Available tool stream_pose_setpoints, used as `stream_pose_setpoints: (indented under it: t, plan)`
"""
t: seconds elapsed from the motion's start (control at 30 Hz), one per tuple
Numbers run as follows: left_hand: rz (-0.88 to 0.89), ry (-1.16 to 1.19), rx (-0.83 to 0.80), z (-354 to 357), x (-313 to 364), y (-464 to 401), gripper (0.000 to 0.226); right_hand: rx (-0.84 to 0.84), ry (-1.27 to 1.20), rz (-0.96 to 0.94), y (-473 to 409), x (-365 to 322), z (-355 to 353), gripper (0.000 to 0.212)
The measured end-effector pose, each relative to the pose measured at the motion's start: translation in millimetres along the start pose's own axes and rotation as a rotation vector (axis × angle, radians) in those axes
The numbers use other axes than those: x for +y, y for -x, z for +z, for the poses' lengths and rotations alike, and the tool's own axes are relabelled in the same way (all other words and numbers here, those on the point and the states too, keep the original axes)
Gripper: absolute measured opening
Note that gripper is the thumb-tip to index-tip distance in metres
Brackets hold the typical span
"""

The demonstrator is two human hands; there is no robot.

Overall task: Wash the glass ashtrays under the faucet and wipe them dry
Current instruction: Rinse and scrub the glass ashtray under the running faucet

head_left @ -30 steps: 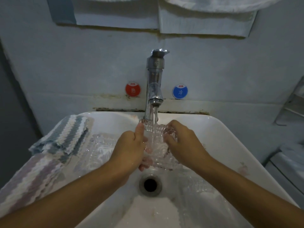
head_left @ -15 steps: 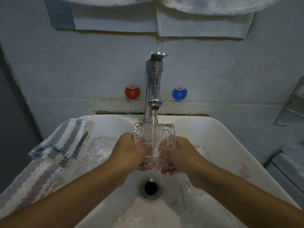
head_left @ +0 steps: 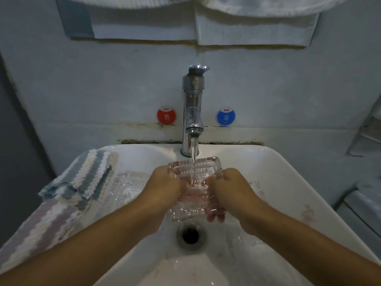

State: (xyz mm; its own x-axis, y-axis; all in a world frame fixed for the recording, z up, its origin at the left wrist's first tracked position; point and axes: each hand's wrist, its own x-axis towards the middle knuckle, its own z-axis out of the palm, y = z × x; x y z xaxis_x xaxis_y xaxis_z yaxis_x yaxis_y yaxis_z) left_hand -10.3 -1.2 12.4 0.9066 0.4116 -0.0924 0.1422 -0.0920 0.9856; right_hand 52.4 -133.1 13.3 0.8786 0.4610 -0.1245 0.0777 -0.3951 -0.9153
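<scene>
Head view: "OYO" red sticker point(head_left: 166, 116)

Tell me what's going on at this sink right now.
A person holds a square glass ashtray in both hands, left hand and right hand, under the running faucet; water streams into it. Another glass ashtray lies in the sink on the left, beside a striped cloth draped over the rim. Wiping has not begun.

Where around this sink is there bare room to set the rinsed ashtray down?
Bare porcelain: the sink ledge right of the faucet, and the basin floor nearer than the drain. Crowded: the striped cloth and another ashtray fill the left; glassware lies lower right.
</scene>
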Motion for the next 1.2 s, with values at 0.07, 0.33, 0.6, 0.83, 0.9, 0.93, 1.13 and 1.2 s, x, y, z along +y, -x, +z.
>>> stream_pose_setpoints:
  t: [0.07, 0.33, 0.6, 0.83, 0.9, 0.93, 1.13, 1.2]
  plan:
    - [0.0, 0.007, -0.032, 0.6, -2.5, -0.5, 0.027, 0.028, 0.044, -0.018, -2.0, 2.1, 0.2, 0.018]
    - [0.012, 0.037, 0.167, 13.2, -12.8, 8.0, 0.013, 0.04, 0.128, -0.024, -0.9, 6.5, 5.2, 0.019]
    - [-0.15, 0.158, 0.059, 10.0, -2.7, 10.2, 0.019, 0.061, 0.015, -0.035, -1.5, -0.1, -6.6, 0.024]
    - [-0.139, 0.261, -0.106, 12.5, -12.5, 7.4, 0.028, 0.049, 0.092, -0.04, -4.5, 2.5, -8.1, 0.027]
    - [-0.101, 0.253, -0.021, 13.9, -15.1, 6.1, 0.032, -0.002, 0.089, -0.039, -4.2, 2.0, -7.2, 0.027]
    - [-0.1, 0.249, 0.027, 13.6, -15.5, 5.1, 0.032, -0.025, 0.083, -0.043, -3.8, 1.8, -6.5, 0.025]
    - [-0.148, 0.199, 0.099, 10.8, -9.9, 5.6, 0.014, -0.047, -0.013, -0.056, -1.9, -7.0, -6.3, 0.018]
    - [-0.188, 0.236, 0.098, 8.7, -7.8, 5.2, 0.014, -0.031, -0.042, -0.123, -4.1, -10.7, -8.2, 0.025]
